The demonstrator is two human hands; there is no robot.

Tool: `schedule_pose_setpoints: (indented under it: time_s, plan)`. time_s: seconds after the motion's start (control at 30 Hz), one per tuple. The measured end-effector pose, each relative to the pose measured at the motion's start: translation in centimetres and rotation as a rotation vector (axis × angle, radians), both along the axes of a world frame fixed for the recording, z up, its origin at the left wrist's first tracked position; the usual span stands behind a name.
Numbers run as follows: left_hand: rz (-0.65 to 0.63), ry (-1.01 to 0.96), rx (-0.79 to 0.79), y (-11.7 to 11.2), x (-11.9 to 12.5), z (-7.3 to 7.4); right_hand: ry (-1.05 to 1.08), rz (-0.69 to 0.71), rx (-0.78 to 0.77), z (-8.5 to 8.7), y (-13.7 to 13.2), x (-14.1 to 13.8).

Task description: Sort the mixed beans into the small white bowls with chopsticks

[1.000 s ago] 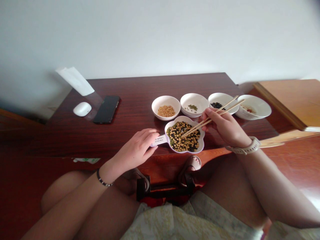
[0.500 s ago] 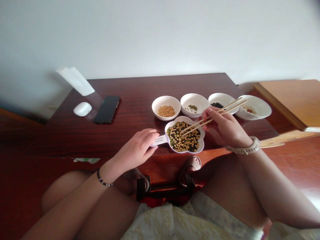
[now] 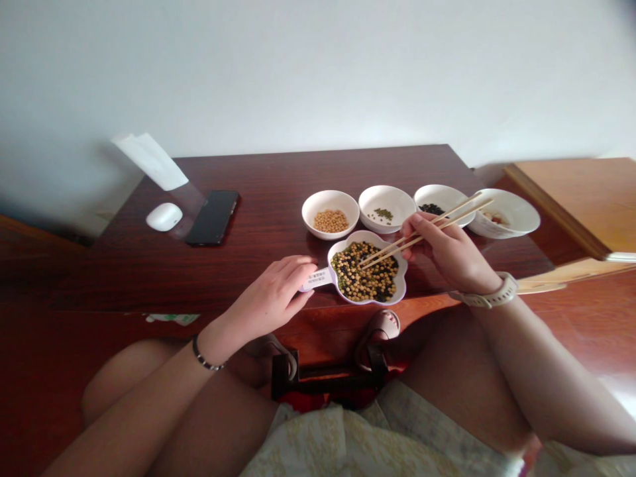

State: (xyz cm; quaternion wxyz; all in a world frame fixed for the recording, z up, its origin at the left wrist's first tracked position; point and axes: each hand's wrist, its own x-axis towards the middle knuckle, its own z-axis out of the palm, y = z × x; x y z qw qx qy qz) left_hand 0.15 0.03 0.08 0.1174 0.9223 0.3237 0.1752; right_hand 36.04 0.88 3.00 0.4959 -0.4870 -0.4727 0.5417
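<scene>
Mixed yellow, green and black beans (image 3: 365,281) lie in a white, flower-shaped dish (image 3: 401,273) near the front edge of the dark reddish-brown table (image 3: 268,199). At the left are a rounded white case (image 3: 163,216) and a black rectangular phone (image 3: 213,217), well apart from the dish. Next, the left hand (image 3: 271,298) grips the dish's short labelled handle (image 3: 320,279), fingers folded over it. Just beyond, a round white bowl (image 3: 318,204) holds plain yellow beans (image 3: 330,221); the second white bowl (image 3: 385,197) carries only a small scatter of green beans (image 3: 381,215). The right hand (image 3: 442,248) has its fingers closed around two pale wooden chopsticks (image 3: 460,216), tips close together among the mixture; whether they pinch a bean cannot be told. Behind it, the third white bowl (image 3: 442,194) contains some black beans (image 3: 431,209), and the fourth white bowl (image 3: 511,202) holds pale and reddish pieces (image 3: 495,218) too small to identify. Judging by the amounts, single-colour portions already sit apart in three bowls, yet plenty is left mixed in the dish, so the work looks far from finished.
</scene>
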Motion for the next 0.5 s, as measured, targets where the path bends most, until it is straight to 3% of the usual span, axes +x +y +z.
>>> schedule_pose_setpoints:
  time_s: [0.3,0.5]
  plan:
    - [0.002,0.003,0.002,0.0,0.0,0.1,0.006,-0.03,0.031,0.4,-0.1,0.0]
    - [0.005,-0.004,-0.012,-0.1,0.1,0.2,0.1,-0.182,0.139,0.5,0.6,1.2]
